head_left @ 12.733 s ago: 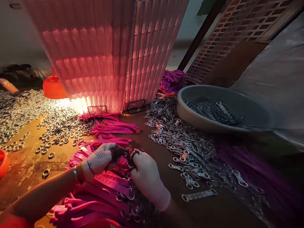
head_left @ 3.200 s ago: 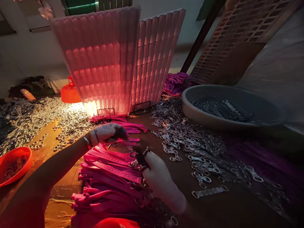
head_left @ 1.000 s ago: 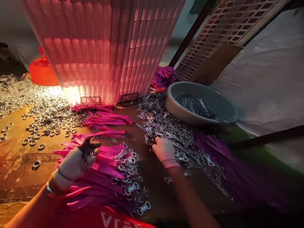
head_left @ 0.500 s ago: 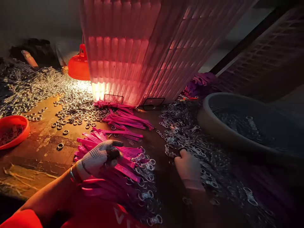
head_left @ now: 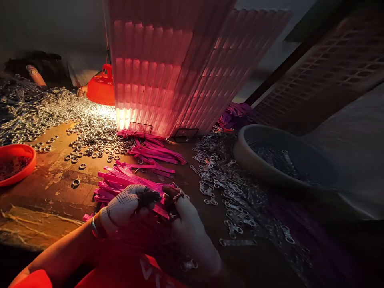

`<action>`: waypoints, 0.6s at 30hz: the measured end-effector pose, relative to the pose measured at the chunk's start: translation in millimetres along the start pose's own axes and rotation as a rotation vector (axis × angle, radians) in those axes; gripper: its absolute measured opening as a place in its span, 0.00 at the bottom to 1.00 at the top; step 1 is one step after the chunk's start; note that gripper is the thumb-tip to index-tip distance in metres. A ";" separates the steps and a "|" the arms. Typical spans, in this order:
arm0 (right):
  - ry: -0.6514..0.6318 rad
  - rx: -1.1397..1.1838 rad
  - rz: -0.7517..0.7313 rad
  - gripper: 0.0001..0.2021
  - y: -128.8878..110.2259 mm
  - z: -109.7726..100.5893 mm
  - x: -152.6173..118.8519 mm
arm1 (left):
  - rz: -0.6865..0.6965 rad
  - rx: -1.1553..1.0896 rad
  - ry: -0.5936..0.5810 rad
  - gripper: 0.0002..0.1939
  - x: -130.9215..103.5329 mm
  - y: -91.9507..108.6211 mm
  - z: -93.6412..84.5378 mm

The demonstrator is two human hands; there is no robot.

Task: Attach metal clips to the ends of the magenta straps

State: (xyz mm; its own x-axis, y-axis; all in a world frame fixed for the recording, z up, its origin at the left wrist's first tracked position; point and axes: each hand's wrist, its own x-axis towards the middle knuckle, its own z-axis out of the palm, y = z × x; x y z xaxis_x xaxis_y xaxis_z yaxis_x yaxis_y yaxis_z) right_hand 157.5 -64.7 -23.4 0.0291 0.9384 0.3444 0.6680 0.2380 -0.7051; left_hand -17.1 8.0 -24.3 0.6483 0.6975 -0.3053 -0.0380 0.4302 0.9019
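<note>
In front of me, my left hand (head_left: pixel 127 206), in a dotted glove with dark fingertips, is closed in a pinch above the pink straps (head_left: pixel 126 178). What it holds is hidden by its fingers. Close beside it, my right hand (head_left: pixel 190 226) is gloved too and pinches a small ringed metal link (head_left: pixel 179 195), partly covered by the thumb. The fingertips of both hands almost meet. Pink strap shows between and behind them. To the right lies a pile of metal links (head_left: pixel 237 200) with rings at their ends.
A red lamp (head_left: pixel 100 90) lights a heap of metal rings (head_left: pixel 100 136). Ribbed translucent panels (head_left: pixel 153 80) stand at the back. An orange bowl (head_left: pixel 28 172) is at left, a large grey basin (head_left: pixel 243 150) at right. More pink straps (head_left: pixel 156 154) lie near the panels.
My right hand has moved left from the pile of metal links to my left hand, carrying a link. My left hand has stayed nearly in place. The view has shifted slightly.
</note>
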 end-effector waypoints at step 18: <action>0.104 -0.414 -0.083 0.06 -11.7 13.6 -11.2 | 0.100 0.014 0.008 0.05 11.9 0.2 17.5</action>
State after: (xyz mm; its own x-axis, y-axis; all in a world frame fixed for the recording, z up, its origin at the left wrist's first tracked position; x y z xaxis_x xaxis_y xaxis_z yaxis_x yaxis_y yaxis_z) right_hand 139.3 -74.6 -27.4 0.0230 0.8851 0.4648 0.9127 0.1711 -0.3711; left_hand 3.9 6.4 -22.5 0.6354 0.7414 -0.2157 -0.0921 0.3502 0.9321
